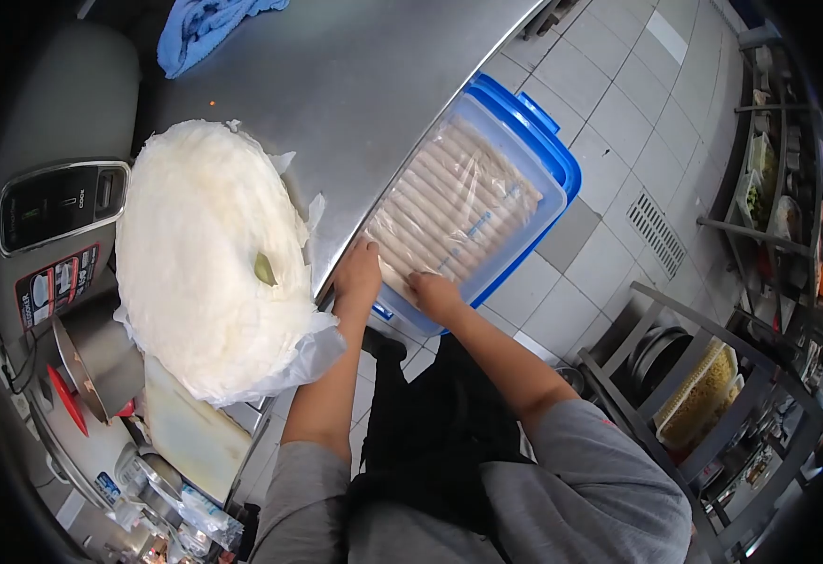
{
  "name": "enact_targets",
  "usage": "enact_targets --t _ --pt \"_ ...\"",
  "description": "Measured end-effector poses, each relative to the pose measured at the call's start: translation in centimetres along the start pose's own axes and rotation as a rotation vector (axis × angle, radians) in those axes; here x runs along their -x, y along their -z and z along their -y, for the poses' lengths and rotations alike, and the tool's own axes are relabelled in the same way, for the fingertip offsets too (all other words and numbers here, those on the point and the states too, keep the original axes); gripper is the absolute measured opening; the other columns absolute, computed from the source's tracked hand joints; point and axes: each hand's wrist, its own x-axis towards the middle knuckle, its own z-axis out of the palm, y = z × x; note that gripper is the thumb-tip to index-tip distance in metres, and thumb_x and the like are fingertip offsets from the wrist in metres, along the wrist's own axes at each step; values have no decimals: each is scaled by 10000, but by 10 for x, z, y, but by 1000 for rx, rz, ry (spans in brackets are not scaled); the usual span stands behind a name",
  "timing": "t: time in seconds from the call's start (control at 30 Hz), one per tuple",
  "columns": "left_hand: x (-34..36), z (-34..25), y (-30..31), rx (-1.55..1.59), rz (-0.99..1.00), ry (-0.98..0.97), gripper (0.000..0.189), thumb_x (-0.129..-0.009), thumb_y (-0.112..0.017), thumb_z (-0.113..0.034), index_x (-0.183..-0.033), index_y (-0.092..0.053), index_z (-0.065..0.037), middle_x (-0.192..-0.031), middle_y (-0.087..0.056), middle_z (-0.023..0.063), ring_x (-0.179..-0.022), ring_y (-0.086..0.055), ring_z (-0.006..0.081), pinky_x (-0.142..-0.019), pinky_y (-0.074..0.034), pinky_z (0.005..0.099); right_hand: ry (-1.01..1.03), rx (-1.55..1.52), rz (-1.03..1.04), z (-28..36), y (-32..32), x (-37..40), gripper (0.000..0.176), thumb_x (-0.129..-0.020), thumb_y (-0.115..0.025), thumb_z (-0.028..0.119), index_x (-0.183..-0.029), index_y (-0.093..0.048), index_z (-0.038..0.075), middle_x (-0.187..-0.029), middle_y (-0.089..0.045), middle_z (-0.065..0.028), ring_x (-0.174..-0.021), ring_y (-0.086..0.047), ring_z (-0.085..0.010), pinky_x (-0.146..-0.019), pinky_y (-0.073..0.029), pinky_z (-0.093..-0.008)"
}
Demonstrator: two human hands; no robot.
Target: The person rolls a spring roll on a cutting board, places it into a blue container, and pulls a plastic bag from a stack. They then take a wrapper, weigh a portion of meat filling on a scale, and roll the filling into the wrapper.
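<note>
My left hand (357,274) is at the near left corner of a clear plastic container (538,211) with a blue rim, beside the steel counter's edge. My right hand (433,293) reaches over the container's near side, its fingertips on the plastic-wrapped rows of pale rolls (458,202) inside. Fingers of both hands are bent, and what they grip, if anything, is partly hidden. Left of the hands, a large stack of thin white sheets (214,254) lies on the counter in plastic, with a green leaf (265,269) on top.
The steel counter (336,85) holds a blue cloth (206,33). A cooker (63,202), a metal pot (106,362) and a cutting board (195,428) stand at the left. On the right are a floor drain (656,234) and a metal rack (703,376) with yellow food.
</note>
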Motion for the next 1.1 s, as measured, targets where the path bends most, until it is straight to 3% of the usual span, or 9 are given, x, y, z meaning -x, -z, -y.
enact_targets --t 0.07,0.17,0.27,0.43,0.53,0.6,0.73,0.87,1.1 --pt "-1 -1 3 15 72 21 230 -869 -483 -147 -1023 -649 -104 -1121 -597 104 -1174 -505 296 -1069 -332 423 30 -15 24 -4 1 -3 148 -844 -556 159 -884 -637 41 -882 -657 -207 -852 -638 -391 -741 -500 -476" --pt "16 -5 3 104 -203 -62 296 -874 -463 -136 -1118 -628 -104 -1201 -577 118 -1232 -475 308 -1107 -290 435 -27 -56 91 -15 5 -8 175 -713 -676 84 -877 -620 60 -847 -661 -181 -846 -633 -382 -723 -495 -457" --pt "55 -20 5 259 -236 -75 369 -853 -481 -91 -1205 -591 -102 -1254 -556 125 -1276 -445 305 -1136 -247 442 -12 85 100 -4 8 -3 228 -682 -719 83 -885 -622 48 -858 -667 -179 -840 -638 -376 -725 -499 -451" --pt "168 -20 38 546 -258 -257 424 -777 -554 -9 -1193 -593 -81 -1205 -569 123 -1216 -496 290 -1074 -360 445 74 33 -31 8 48 7 212 -773 -679 109 -979 -646 70 -846 -685 -167 -819 -661 -349 -720 -513 -439" --pt "240 0 74 556 -437 -299 383 -798 -565 -37 -1174 -614 -95 -1156 -601 100 -1138 -555 262 -960 -467 413 -12 -85 -491 68 119 25 173 -779 -652 8 -952 -641 20 -944 -679 -153 -754 -662 -243 -679 -507 -338" --pt "282 16 83 557 -565 -231 384 -773 -587 -11 -1149 -614 -80 -1105 -625 96 -1099 -577 277 -955 -471 422 214 -262 -840 146 153 52 153 -792 -629 -39 -930 -647 24 -972 -675 -138 -772 -658 -205 -687 -499 -303" --pt "348 63 107 533 -766 -68 365 -742 -634 16 -1097 -622 -68 -1014 -655 105 -999 -625 285 -908 -494 410 1035 -32 -592 291 127 78 212 -755 -692 -32 -950 -660 45 -960 -676 -111 -835 -632 -258 -748 -488 -341" --pt "407 115 104 531 -1030 59 365 -697 -656 55 -1042 -633 -64 -972 -649 105 -939 -629 295 -856 -500 407 976 437 -468 356 75 72 403 -673 -783 164 -1051 -667 89 -1070 -635 -59 -964 -576 -277 -779 -430 -408" --pt "479 178 82 536 -1160 285 261 -765 -644 65 -997 -608 -48 -938 -665 121 -904 -642 332 -805 -504 407 856 409 -470 358 62 73 417 -658 -795 164 -1055 -680 109 -1039 -636 -89 -969 -594 -286 -809 -465 -393"
